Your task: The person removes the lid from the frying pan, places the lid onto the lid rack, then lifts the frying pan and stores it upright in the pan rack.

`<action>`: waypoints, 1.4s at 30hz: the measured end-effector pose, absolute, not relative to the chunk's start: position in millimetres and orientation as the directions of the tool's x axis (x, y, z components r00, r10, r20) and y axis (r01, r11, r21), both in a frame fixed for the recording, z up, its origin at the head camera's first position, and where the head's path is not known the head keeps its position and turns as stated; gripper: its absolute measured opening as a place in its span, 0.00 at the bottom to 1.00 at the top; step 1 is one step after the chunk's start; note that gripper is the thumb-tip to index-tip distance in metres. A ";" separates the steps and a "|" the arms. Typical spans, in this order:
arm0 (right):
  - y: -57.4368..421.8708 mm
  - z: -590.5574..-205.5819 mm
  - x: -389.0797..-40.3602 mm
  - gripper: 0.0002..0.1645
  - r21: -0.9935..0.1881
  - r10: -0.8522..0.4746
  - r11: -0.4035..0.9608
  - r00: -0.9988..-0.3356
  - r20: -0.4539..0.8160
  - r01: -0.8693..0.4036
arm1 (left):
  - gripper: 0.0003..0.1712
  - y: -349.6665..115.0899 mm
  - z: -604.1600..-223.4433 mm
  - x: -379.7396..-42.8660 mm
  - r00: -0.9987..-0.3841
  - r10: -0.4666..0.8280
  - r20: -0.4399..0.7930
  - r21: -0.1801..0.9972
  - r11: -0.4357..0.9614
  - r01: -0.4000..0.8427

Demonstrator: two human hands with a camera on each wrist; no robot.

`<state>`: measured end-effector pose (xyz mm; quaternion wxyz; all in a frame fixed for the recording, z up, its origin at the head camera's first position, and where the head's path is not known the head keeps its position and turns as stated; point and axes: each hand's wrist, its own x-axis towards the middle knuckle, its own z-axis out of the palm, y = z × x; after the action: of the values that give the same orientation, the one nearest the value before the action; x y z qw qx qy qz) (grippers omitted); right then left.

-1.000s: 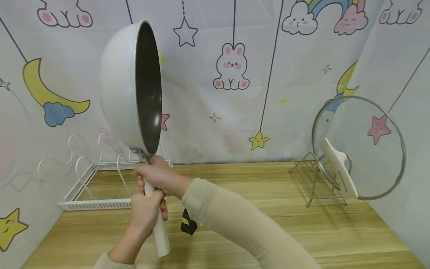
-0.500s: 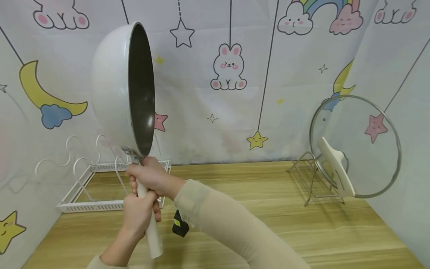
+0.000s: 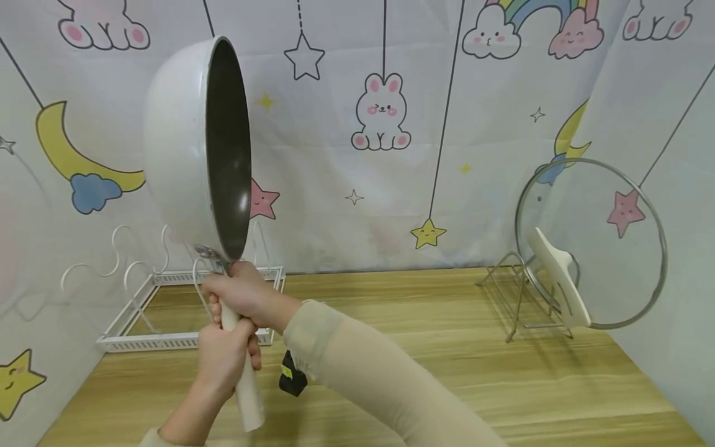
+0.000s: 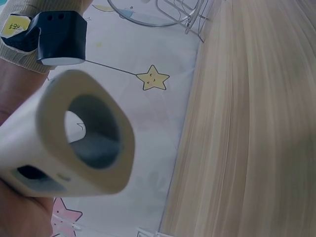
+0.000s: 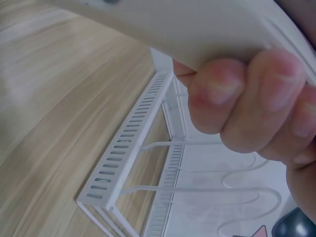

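Note:
Both hands grip the long cream handle of a white wok-shaped frying pan (image 3: 175,143), held up on edge with its dark inside turned right. Close under the pan's metal bracket, my right hand (image 3: 242,290) wraps the handle (image 3: 248,397). Lower down, my left hand (image 3: 223,354) holds the same handle, its thumb right by the right hand. The handle's hollow end (image 4: 89,133) fills much of the left wrist view. Curled fingers (image 5: 247,98) of the right hand show under the handle in the right wrist view. Behind the pan, a white rack (image 3: 156,343) is partly hidden.
At the right, a glass lid (image 3: 620,248) with a cream handle leans in a wire stand (image 3: 516,304). The wooden tabletop (image 3: 424,329) meets a patterned cloth wall (image 3: 313,155). A black wrist camera (image 3: 293,375) hangs below the right sleeve.
The pan and both hands have shifted a little to the left, over the white rack. The grip on the handle stays the same, and the lid stands where it was.

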<state>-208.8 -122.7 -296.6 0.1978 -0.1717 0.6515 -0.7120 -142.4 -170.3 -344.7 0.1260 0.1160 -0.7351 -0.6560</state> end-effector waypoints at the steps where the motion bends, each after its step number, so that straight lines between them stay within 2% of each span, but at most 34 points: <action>1: -123.5 -296.5 -208.8 0.18 -0.996 -0.507 -0.071 -0.862 -0.006 0.049 | 0.12 -171.1 -344.4 -142.1 -0.942 -0.335 0.033 0.993 0.114 -0.005; 6: -126.7 -295.9 -209.3 0.18 -0.998 -0.514 -0.064 -0.857 0.025 0.009 | 0.12 -175.2 -343.1 -141.3 -0.943 -0.329 0.044 0.990 0.142 -0.003; 14: -132.2 -296.6 -209.0 0.16 -0.988 -0.512 -0.124 -0.859 -0.018 0.095 | 0.14 -180.4 -343.7 -141.0 -0.948 -0.316 0.035 0.988 0.152 -0.014; 42: -148.9 -293.9 -202.5 0.18 -0.980 -0.529 -0.148 -0.848 -0.035 0.132 | 0.14 -196.8 -342.4 -135.3 -0.936 -0.352 0.027 0.979 0.197 -0.046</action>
<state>-202.5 -148.9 -293.9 0.2234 -0.1619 0.6135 -0.7400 -135.3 -196.8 -342.4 0.1232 0.1302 -0.7638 -0.6201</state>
